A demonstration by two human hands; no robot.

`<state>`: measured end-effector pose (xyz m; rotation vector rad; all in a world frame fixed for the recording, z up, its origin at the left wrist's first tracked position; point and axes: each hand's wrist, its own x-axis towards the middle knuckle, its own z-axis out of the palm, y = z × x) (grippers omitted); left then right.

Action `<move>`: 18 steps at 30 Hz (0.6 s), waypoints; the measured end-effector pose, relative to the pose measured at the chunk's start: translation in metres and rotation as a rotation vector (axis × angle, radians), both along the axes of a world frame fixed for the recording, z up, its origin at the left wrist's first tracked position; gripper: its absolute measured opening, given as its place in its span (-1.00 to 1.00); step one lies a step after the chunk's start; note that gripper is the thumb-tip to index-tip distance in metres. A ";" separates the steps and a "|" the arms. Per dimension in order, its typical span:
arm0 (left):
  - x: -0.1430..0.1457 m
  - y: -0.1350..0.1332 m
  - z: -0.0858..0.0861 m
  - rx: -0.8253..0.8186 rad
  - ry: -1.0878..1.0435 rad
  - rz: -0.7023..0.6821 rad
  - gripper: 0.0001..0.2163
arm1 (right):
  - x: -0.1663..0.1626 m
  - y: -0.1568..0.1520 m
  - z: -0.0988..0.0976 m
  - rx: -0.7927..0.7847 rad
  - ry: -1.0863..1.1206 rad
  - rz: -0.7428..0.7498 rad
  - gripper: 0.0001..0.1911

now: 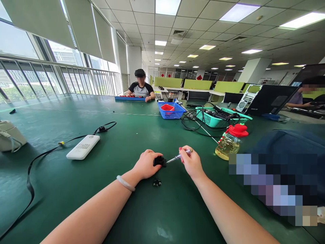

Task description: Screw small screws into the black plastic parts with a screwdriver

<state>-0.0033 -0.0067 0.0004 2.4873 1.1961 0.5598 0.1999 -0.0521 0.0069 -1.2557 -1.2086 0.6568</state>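
Resting a small piece [157,183] within reach, steadying a black part [160,160] just beyond.
Clasping the part in the left hand [146,165], likely against slipping; gripping a screwdriver [176,158] in the right hand [191,163], aimed at the part (touching or not, cannot tell). Farther: across green table [127,132] to blue basket [170,114], then office partitions [197,84] under ceiling lights [167,6].

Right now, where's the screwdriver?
Head view, just right of centre: the screwdriver is in the right grip, its tip pointing left at the black part in the left grip.
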 end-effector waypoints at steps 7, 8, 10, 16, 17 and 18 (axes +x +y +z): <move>0.001 0.002 -0.001 0.004 -0.004 -0.028 -0.59 | -0.020 -0.023 0.015 0.148 -0.587 0.148 -0.74; 0.001 0.002 -0.001 0.001 -0.004 -0.028 -0.59 | -0.022 -0.025 0.017 0.187 -0.656 0.171 -0.77; 0.001 0.002 -0.002 -0.007 -0.004 -0.016 -0.59 | -0.024 -0.028 0.019 0.248 -0.728 0.169 -0.80; 0.001 0.001 -0.001 -0.059 0.004 0.021 -0.54 | -0.009 -0.014 0.009 0.107 -0.320 -0.067 -0.73; 0.001 0.001 -0.001 -0.064 0.005 0.019 -0.54 | -0.006 -0.009 0.005 0.078 -0.221 -0.059 -0.72; 0.001 0.001 -0.001 -0.065 0.008 0.011 -0.54 | -0.003 -0.004 0.002 0.042 -0.134 -0.038 -0.71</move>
